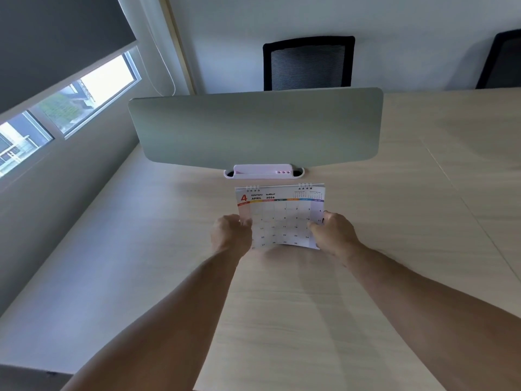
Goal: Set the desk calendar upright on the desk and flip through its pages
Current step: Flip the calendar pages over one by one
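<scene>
The desk calendar [282,210] stands upright on the light wooden desk [282,306], its wire rings at the top and the April 2026 page facing me. My left hand [231,232] grips its lower left edge. On the opposite side, my right hand [331,235] holds the lower right edge, fingers on the page. The bottom corners of the calendar are hidden behind both hands.
A grey-green divider panel [256,128] stands across the desk just behind the calendar, with a pale pink holder [263,171] at its foot. Two black mesh chairs [308,63] stand beyond the panel. A wall with windows [67,108] runs along the desk's left side.
</scene>
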